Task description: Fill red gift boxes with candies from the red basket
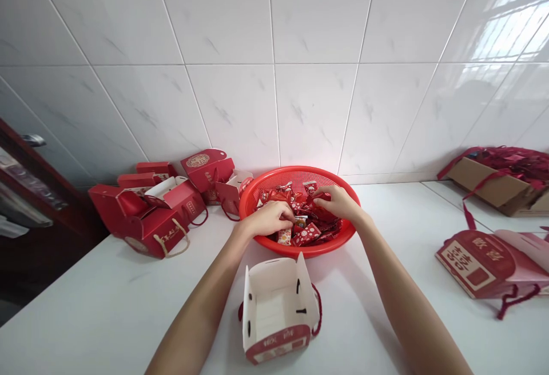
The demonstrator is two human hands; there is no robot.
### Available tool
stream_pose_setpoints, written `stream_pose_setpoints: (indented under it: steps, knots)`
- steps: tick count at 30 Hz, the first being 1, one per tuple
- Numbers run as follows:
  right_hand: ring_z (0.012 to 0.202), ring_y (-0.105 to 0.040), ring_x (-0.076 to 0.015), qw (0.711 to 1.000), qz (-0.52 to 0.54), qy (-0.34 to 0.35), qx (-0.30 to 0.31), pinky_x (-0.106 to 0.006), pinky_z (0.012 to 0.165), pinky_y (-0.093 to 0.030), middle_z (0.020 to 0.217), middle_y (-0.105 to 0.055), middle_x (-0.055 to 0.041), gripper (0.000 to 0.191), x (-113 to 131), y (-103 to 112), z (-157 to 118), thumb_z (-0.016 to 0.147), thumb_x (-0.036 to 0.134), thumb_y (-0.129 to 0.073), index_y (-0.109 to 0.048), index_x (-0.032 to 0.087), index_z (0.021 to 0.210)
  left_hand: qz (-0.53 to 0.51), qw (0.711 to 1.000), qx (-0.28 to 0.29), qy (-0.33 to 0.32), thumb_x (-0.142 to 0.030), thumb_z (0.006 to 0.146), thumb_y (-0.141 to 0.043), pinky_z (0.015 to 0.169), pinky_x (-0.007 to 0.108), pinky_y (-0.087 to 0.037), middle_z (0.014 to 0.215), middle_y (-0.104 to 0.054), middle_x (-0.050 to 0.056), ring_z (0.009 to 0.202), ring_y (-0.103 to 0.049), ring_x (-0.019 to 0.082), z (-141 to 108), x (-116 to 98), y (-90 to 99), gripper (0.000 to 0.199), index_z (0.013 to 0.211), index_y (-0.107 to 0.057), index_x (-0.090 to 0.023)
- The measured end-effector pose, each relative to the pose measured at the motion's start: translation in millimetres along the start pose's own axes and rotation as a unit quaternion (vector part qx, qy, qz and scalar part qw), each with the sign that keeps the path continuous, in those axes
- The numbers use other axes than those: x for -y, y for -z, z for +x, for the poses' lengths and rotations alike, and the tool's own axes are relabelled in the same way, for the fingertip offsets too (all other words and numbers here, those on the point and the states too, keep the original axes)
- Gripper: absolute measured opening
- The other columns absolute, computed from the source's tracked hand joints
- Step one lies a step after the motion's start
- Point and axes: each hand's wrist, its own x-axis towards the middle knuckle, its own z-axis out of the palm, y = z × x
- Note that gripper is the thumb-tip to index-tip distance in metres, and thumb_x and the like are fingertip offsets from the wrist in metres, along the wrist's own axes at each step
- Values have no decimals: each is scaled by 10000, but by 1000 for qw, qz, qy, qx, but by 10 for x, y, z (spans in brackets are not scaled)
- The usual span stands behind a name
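1. While our left hand [268,219] and right hand [337,202] both dip into a red plastic basket [300,174], the fingers of each curve downward over the pile; they are bent and drawn in, but we cannot tell whether either hand grips anything
2. Inside the basket, wrapped sweets [302,223] in red and patterned packets lie heaped in the middle, right under our fingertips
3. We have the basket on a white marble-look counter [107,300], close against the foot of a white tiled wall [274,20]
4. Nearer to us, between our forearms, an open gift box [277,306] stands with its white inside showing and red cord handles at its sides
5. Left of the basket, several red gift boxes [146,220] with cord handles lie bunched together, just beside it
6. Well off to the right, a flat red box [474,263] printed with a double-happiness character lies on the counter, and beyond it a cardboard tray [489,189] holds tangled red cords
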Motion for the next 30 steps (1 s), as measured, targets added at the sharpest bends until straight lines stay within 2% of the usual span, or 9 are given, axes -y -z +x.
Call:
stream_pose_setpoints:
  steps: [7,11,13,16,18,20,23,27,30]
  knots:
    - [1121,-701,-282,999,20,18,-38,-425,1000,-529,1155,-778,-68,158,47,29,-26,871,292,-702,-769,231,1001,-81,992,-93,23,-236,800,-630,881,337,-539,965,-809,67,959,-726,257,-9,37,4,199,826,-822,-193]
    - [1110,-710,-271,993,84,48,-66,-426,1007,-534,1133,-785,-55,164,115,32,-54,902,347,-682,-768,244,996,-218,961,-169,31,-352,764,-728,899,380,-580,1000,-821,90,961,-746,278,-10,83,3,231,878,-832,-180]
    - [1128,-705,-268,989,123,61,-49,-418,1011,-534,1147,-779,-67,203,152,7,-56,899,383,-692,-764,230,1012,-290,936,-196,36,-412,728,-783,903,399,-590,994,-826,96,955,-751,285,-25,102,8,309,912,-836,-170]
    - [1113,-709,-266,978,193,71,27,-422,997,-549,1128,-772,-86,283,198,-60,-49,887,425,-706,-747,203,1057,-370,900,-226,44,-460,651,-860,916,405,-589,974,-829,95,931,-752,275,-54,116,21,388,906,-842,-169]
    - [1060,-725,-259,967,230,67,88,-415,955,-568,1079,-775,-86,320,215,-106,-49,886,422,-704,-723,193,1108,-400,882,-243,51,-480,601,-899,905,401,-590,962,-830,95,909,-752,267,-67,119,29,420,881,-844,-171]
    - [959,-738,-247,960,245,57,122,-393,870,-587,984,-779,-72,354,220,-134,-53,871,407,-717,-699,186,1147,-421,869,-253,56,-505,565,-923,884,404,-594,964,-829,100,889,-752,267,-73,121,35,459,868,-844,-170]
    - [840,-720,-224,961,248,55,114,-352,760,-576,910,-761,-52,379,214,-132,-57,832,406,-749,-700,178,1130,-448,854,-258,48,-529,534,-941,899,421,-595,994,-826,110,917,-757,279,-70,125,33,503,864,-838,-164]
    - [904,-698,-223,961,248,84,83,-347,794,-558,1031,-737,-70,364,211,-89,-51,803,404,-762,-718,175,1081,-465,841,-272,41,-501,533,-950,953,434,-586,994,-826,111,981,-756,291,-59,133,20,483,857,-834,-163]
    - [927,-682,-226,964,231,104,77,-346,802,-543,1020,-725,-61,329,229,-72,-47,814,382,-737,-720,185,1077,-461,842,-278,45,-477,545,-944,946,431,-589,994,-825,108,972,-755,290,-56,145,12,453,855,-831,-165]
